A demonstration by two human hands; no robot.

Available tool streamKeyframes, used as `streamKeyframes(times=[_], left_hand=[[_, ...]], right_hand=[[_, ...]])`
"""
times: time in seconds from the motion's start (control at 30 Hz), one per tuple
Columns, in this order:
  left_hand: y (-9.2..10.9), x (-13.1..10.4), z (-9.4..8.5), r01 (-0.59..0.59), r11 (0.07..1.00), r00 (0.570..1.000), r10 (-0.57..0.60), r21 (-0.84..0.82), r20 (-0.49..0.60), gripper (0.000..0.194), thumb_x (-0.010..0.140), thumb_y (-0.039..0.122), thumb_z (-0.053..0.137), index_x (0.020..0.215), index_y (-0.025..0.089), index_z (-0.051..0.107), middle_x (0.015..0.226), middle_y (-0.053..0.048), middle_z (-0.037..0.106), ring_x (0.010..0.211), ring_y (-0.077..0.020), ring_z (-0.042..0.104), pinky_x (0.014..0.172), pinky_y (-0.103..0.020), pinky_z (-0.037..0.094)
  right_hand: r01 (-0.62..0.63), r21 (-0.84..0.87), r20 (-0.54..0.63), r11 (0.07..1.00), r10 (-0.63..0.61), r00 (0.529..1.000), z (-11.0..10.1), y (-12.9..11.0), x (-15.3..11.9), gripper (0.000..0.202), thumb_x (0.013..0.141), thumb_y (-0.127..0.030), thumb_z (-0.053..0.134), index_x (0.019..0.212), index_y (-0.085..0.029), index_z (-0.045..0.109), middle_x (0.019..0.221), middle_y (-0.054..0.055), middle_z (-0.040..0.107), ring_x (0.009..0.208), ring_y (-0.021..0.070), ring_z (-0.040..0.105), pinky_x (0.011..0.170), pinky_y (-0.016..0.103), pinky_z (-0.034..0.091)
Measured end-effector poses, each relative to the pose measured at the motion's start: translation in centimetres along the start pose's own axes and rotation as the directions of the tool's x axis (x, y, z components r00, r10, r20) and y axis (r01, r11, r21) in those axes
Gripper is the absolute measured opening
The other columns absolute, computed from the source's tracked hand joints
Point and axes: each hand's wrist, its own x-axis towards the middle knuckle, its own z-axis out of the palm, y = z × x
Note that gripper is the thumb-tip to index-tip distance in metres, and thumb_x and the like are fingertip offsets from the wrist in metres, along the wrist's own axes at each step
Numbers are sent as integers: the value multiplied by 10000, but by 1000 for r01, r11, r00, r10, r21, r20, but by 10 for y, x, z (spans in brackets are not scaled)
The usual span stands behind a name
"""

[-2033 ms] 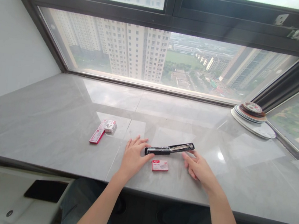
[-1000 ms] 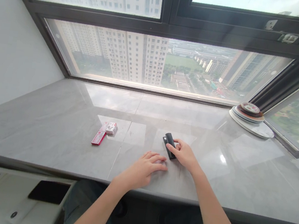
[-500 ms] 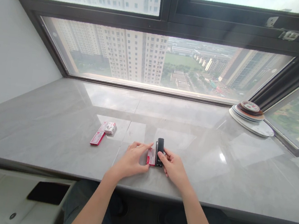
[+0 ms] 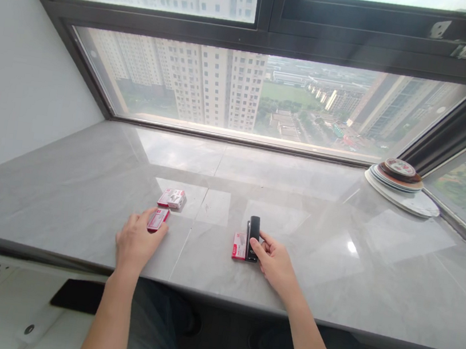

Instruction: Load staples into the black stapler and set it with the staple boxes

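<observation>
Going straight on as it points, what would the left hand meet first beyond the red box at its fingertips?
The left hand would probably meet the two small boxes just past the red box; which one first is unclear.

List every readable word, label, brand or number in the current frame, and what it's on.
None legible.
Box beside stapler: red-and-white label, too small.
Box at left hand: print too small.
Two boxes beyond it: print too blurred.
Stapler: any marking unreadable.
Round stack, top: marking too blurred.
</observation>
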Motion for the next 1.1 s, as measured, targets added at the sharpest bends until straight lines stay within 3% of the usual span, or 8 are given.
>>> streamKeyframes(times=[0.13, 0.33, 0.5, 0.63, 0.77, 1.0, 1.07, 1.1], left_hand=[[19, -25, -9, -230, 972, 935, 233, -45, 269, 650, 909, 590, 580, 1511, 357, 501, 1119, -66, 635, 935, -301, 667, 840, -386, 485], [59, -36, -21, -397, 862, 738, 504, -317, 448, 647, 837, 597, 710, 1423, 363, 567, 1135, -32, 687, 995, -272, 684, 824, -337, 504], [108, -35, -11, -480, 784, 753, 599, -394, 273, 602, 717, 698, 808, 1155, 307, 679, 1046, -21, 680, 913, -251, 679, 784, -341, 509], [142, -44, 4, -638, 622, 622, 764, -453, 172, 613, 681, 684, 855, 1122, 296, 680, 1142, -44, 645, 1077, -285, 630, 878, -370, 510], [146, -51, 13, -683, 539, 512, 835, -493, 203, 670, 662, 659, 884, 1153, 272, 643, 1116, -47, 648, 1050, -292, 608, 889, -392, 505], [141, -59, 15, -677, 534, 523, 833, -507, 180, 800, 680, 677, 864, 1338, 308, 596, 1253, -55, 629, 1149, -303, 596, 989, -405, 491], [131, -42, 9, -662, 551, 580, 806, -509, 118, 708, 844, 661, 733, 1438, 326, 541, 1348, -55, 603, 1235, -291, 566, 1074, -404, 455], [122, -27, 5, -639, 591, 646, 760, -492, 74, 583, 954, 606, 616, 1459, 327, 528, 1378, -52, 594, 1267, -276, 551, 1107, -400, 433]], right_hand=[[-23, 22, 14, 999, 23, 1000, 0, 5, 2, 745, 917, -647, 629, 1476, -156, 589, 591, -63, 447, 487, 132, 438, 484, 265, 398], [-16, 41, 33, 999, 15, 999, 1, 7, 1, 732, 934, -635, 623, 1493, -165, 569, 614, -70, 443, 468, 122, 443, 450, 258, 390], [21, 18, 33, 1000, -22, 999, 0, 4, -1, 709, 949, -630, 607, 1482, -163, 587, 585, -70, 459, 467, 123, 447, 475, 260, 400], [28, 15, 48, 999, -29, 998, -1, 3, -2, 694, 954, -626, 599, 1475, -167, 599, 575, -66, 477, 470, 126, 447, 480, 257, 398], [30, 9, 71, 999, -31, 997, -2, 3, -3, 655, 966, -617, 585, 1450, -177, 625, 563, -59, 492, 467, 126, 446, 483, 254, 394], [33, 7, 66, 999, -33, 997, -1, 1, -5, 659, 961, -622, 586, 1442, -174, 635, 547, -54, 485, 473, 132, 434, 489, 258, 381], [28, 1, 47, 1000, -28, 999, -1, 0, -6, 667, 950, -630, 594, 1436, -176, 644, 557, -51, 480, 480, 134, 432, 497, 262, 381], [22, -3, 32, 1000, -22, 999, 0, -1, -7, 673, 943, -634, 598, 1433, -174, 648, 562, -49, 475, 488, 136, 432, 503, 264, 382]])
